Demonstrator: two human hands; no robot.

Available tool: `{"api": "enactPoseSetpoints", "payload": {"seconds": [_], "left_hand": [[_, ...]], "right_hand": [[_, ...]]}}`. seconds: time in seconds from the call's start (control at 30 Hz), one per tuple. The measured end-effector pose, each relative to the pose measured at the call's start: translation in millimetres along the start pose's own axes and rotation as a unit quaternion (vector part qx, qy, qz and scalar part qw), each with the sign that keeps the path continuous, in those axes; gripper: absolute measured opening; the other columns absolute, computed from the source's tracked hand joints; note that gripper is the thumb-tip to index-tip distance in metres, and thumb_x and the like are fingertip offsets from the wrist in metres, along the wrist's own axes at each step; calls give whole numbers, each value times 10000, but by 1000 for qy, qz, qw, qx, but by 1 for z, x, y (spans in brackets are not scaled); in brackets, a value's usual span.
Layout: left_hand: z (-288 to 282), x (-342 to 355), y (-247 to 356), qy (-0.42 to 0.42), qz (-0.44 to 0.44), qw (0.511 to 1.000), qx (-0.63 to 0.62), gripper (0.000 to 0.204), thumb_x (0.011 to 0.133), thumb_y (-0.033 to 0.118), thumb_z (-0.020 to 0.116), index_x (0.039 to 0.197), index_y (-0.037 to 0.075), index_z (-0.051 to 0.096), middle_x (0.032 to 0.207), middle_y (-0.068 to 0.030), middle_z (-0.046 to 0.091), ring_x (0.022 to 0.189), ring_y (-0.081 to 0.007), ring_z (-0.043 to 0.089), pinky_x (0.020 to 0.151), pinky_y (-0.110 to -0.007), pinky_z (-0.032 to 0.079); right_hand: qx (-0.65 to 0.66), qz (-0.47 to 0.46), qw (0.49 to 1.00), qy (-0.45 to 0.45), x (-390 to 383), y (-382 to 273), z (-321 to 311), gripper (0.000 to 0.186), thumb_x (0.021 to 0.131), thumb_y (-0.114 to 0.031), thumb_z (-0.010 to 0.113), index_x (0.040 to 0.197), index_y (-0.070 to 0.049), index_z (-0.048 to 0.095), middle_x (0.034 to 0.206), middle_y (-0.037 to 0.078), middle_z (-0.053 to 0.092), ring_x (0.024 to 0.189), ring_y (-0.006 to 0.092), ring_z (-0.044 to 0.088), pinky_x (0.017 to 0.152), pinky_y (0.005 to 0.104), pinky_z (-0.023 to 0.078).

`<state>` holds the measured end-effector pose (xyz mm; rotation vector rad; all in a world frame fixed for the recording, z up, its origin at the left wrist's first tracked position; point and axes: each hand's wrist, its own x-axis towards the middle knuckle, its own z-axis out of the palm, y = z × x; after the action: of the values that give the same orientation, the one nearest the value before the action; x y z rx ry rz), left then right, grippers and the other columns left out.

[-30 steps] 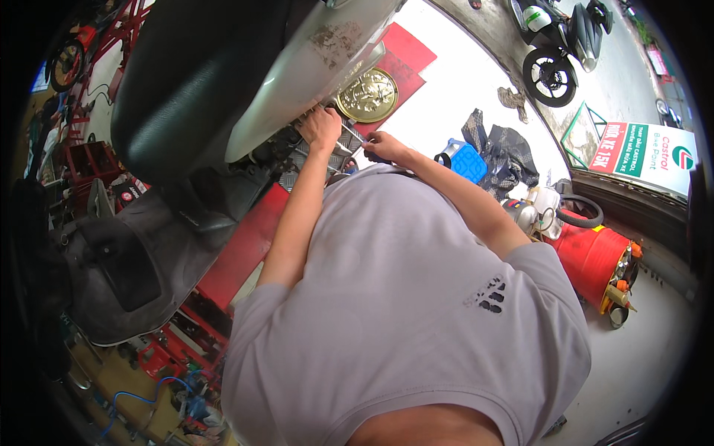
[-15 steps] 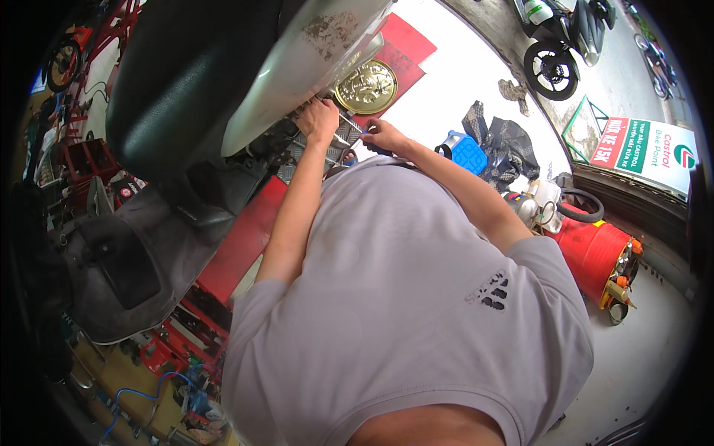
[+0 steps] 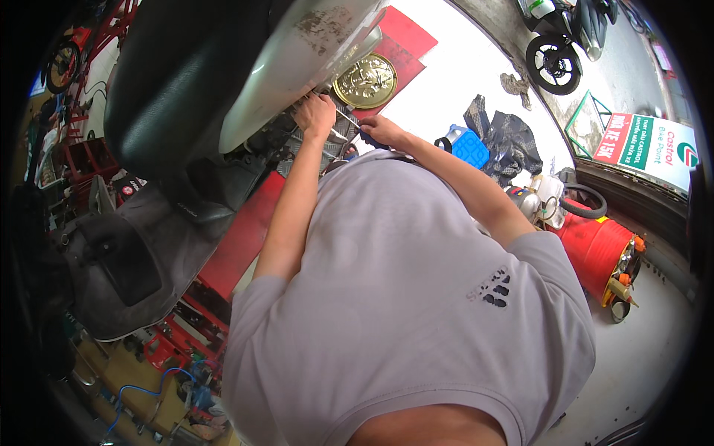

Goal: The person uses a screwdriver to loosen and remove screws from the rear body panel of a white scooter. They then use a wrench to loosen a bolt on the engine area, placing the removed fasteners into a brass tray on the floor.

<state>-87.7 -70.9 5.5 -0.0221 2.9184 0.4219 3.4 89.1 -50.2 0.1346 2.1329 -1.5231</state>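
Beneath the pale side panel (image 3: 297,63) of a scooter with a black seat (image 3: 186,82), my left hand (image 3: 316,115) reaches in against the metal parts. Its fingers are bent and closed, their tips partly hidden, so what they grip does not show. To its right, my right hand (image 3: 385,132) is wrapped around the dark handle of a thin metal-shafted tool (image 3: 346,117). The shaft slants up and left toward the scooter and my left hand. Just beyond both hands lies a round gold-coloured tray (image 3: 365,80) with small items or a raised pattern in it.
Red lift platform (image 3: 242,230) runs beneath the scooter. Right of my arm are a blue plastic container (image 3: 467,147), a dark patterned cloth (image 3: 512,145) and a red drum (image 3: 591,249). Farther off stand a sign board (image 3: 643,149) and a parked motorbike (image 3: 558,63). Tools clutter the lower left.
My right hand has turned slightly on the tool's handle, its fingers now lower and more closed around it. My left hand stays at nearly the same spot under the scooter.
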Motion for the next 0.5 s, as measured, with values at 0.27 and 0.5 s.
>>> {"api": "enactPoseSetpoints", "payload": {"seconds": [0.27,0.5], "left_hand": [[5,1,-3,5,9,1000,-5,468,862,271,411,1187,-59,475,1142,-285,555,1033,-442,553,856,-514,470],[28,12,-13,29,-6,999,21,490,874,286,407,1272,4,457,1292,-251,486,1174,-407,481,940,-528,410]], "right_hand": [[-52,-7,999,-5,-6,-10,-5,234,928,-150,502,1075,-3,610,825,75,649,748,169,603,706,320,476],[-42,12,999,-10,-7,-13,-6,285,906,-202,522,1134,-61,619,1036,164,658,996,306,619,871,385,465]]}}
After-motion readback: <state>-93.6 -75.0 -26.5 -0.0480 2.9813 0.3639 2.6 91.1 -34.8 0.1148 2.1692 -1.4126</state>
